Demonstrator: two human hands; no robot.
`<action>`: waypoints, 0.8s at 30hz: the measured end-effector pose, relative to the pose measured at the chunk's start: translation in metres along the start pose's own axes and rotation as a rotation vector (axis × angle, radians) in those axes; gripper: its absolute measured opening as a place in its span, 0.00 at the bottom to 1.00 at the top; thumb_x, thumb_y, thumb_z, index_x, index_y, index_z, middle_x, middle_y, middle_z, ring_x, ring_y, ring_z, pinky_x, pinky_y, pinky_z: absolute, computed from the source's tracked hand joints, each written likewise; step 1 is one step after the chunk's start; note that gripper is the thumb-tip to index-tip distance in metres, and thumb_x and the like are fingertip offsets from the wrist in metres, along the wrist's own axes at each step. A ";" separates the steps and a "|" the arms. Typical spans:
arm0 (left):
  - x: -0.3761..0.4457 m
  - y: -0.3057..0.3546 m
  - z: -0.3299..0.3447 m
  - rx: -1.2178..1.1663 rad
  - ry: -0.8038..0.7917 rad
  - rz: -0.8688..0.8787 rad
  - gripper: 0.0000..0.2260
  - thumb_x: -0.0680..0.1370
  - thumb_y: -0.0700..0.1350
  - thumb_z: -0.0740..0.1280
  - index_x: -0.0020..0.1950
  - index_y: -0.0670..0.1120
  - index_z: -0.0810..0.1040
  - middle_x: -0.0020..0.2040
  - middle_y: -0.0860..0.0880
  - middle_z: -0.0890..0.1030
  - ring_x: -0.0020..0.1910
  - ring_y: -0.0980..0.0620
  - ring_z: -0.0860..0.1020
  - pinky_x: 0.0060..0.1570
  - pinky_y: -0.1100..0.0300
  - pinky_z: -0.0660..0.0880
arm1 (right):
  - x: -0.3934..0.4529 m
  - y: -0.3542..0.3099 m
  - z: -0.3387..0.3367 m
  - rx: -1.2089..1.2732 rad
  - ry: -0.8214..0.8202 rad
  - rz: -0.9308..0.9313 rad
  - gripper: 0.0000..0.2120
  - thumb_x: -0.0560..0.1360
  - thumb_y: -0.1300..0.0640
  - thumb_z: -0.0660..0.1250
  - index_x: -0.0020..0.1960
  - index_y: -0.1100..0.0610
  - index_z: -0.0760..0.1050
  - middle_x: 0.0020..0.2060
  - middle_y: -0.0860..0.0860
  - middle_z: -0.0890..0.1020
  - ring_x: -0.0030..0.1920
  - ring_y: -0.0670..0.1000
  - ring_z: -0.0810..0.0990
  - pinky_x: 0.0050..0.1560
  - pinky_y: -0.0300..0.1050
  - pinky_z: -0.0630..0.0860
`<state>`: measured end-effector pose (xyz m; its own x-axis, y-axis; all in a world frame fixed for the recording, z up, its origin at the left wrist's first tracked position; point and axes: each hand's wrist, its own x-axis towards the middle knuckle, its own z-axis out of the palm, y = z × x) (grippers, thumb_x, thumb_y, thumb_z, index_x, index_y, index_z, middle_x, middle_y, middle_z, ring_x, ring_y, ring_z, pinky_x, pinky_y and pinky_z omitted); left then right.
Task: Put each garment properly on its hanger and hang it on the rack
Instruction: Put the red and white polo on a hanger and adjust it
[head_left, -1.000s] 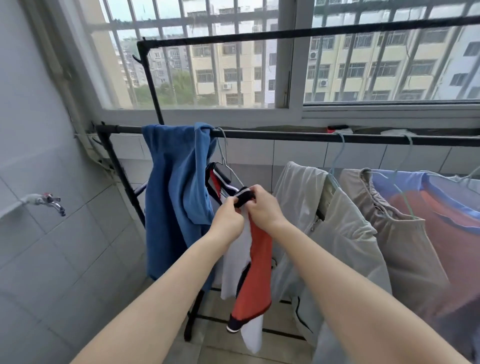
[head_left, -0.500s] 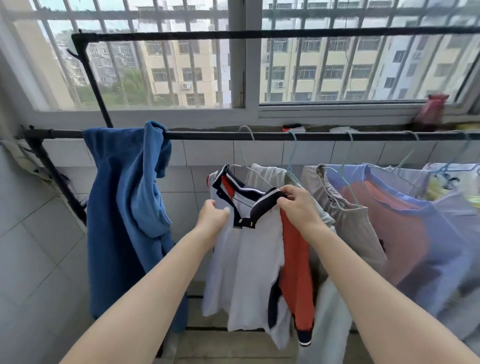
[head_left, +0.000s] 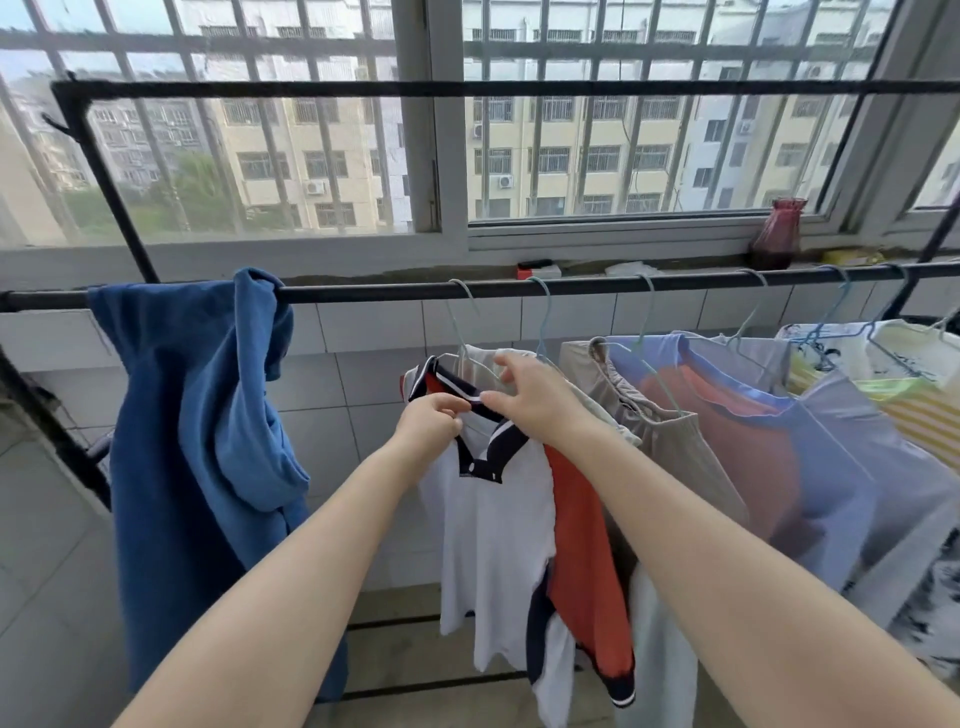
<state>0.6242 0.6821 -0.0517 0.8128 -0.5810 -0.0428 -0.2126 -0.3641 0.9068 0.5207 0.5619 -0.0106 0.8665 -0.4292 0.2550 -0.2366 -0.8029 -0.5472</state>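
Two hands at navy collar of one white-and-orange polo shirt (head_left: 493, 525), left hand (head_left: 428, 423) pinching collar, right hand (head_left: 530, 397) gripping collar, shirt on hanger (head_left: 464, 325) hooked over rack bar (head_left: 389, 292), one blue garment (head_left: 192, 441) draped on bar at left

Soft, even daylight enters through the window (head_left: 623, 156) from twelve o'clock, overcast and without glare. Shadows are faint and diffuse on the tiled wall (head_left: 363, 374) below. Wide-angle distortion bows the rack bar (head_left: 363, 292) and the frame edges toward three and nine o'clock. The whole view is slightly soft, with mild smearing
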 end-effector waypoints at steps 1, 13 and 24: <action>0.002 -0.001 -0.002 -0.021 0.038 -0.017 0.16 0.77 0.32 0.61 0.61 0.44 0.79 0.47 0.49 0.76 0.47 0.51 0.74 0.43 0.62 0.72 | 0.005 -0.004 0.005 0.019 -0.032 0.018 0.24 0.78 0.54 0.67 0.72 0.56 0.68 0.62 0.55 0.78 0.64 0.55 0.74 0.64 0.48 0.69; 0.030 -0.018 -0.036 -0.092 0.228 -0.130 0.27 0.75 0.43 0.71 0.72 0.44 0.64 0.64 0.47 0.73 0.60 0.46 0.73 0.55 0.57 0.70 | 0.035 -0.015 0.015 0.736 0.030 0.213 0.08 0.77 0.69 0.62 0.50 0.64 0.80 0.32 0.57 0.75 0.27 0.49 0.70 0.36 0.44 0.72; 0.056 -0.011 -0.032 -0.004 0.398 -0.187 0.28 0.74 0.47 0.69 0.73 0.55 0.65 0.66 0.41 0.68 0.65 0.39 0.69 0.65 0.45 0.71 | 0.035 -0.014 0.009 0.944 -0.098 0.222 0.07 0.80 0.63 0.63 0.51 0.64 0.79 0.25 0.49 0.66 0.25 0.47 0.66 0.41 0.49 0.70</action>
<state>0.6889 0.6768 -0.0505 0.9828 -0.1795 -0.0426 -0.0401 -0.4330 0.9005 0.5580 0.5621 -0.0010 0.8874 -0.4604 0.0247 0.0136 -0.0275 -0.9995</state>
